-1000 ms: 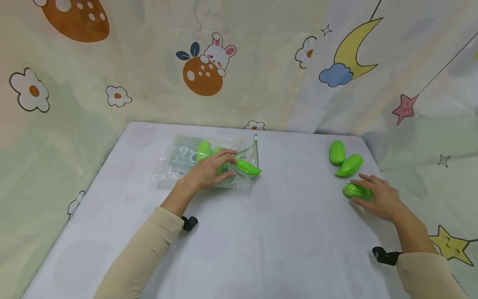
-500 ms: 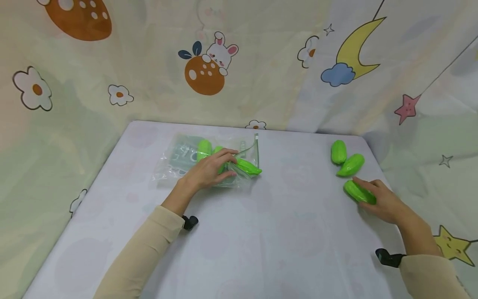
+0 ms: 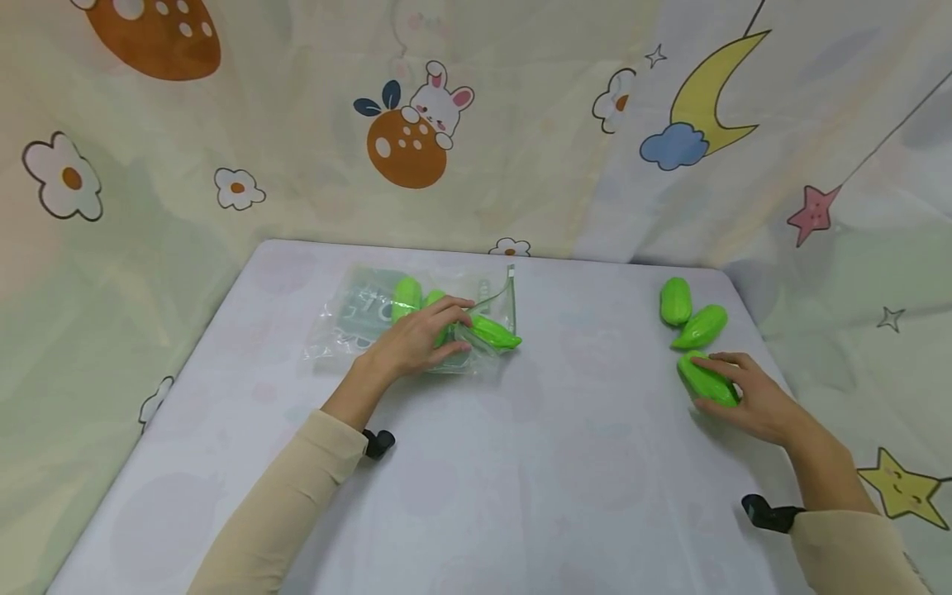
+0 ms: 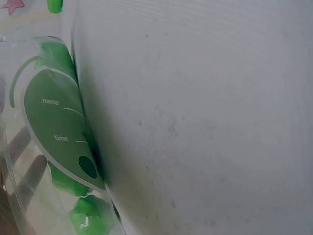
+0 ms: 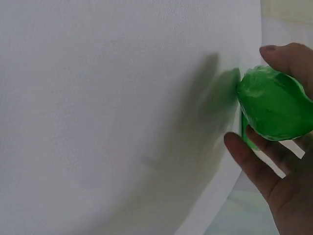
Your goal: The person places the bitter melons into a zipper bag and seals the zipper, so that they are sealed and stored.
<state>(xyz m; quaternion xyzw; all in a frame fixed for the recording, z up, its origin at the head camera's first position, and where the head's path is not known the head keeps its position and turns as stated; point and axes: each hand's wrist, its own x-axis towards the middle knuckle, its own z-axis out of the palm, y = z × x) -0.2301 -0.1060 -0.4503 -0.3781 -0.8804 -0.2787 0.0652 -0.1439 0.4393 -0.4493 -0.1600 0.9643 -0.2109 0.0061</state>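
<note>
A clear zip bag (image 3: 349, 310) lies at the back left of the table with its mouth facing right. My left hand (image 3: 413, 339) grips the bag near its mouth; its fingers show through the plastic in the left wrist view. Inside are several glossy green, pepper-shaped vegetables, one (image 3: 494, 333) with its pointed tip at the mouth. A green label (image 4: 54, 122) reads "name" and "time". At the right, my right hand (image 3: 754, 401) holds another plump green vegetable (image 5: 276, 105) between thumb and fingers, close over the table.
Two more green vegetables, an upright-lying one (image 3: 675, 301) and a slanted one (image 3: 702, 326), lie beyond my right hand near the table's right edge. A printed cloth (image 3: 521, 149) hangs behind the white table (image 3: 580, 479) and along its sides.
My right hand has closed its hold on the green vegetable, turned it and moved it slightly towards the other two. My left hand and the bag have stayed put.
</note>
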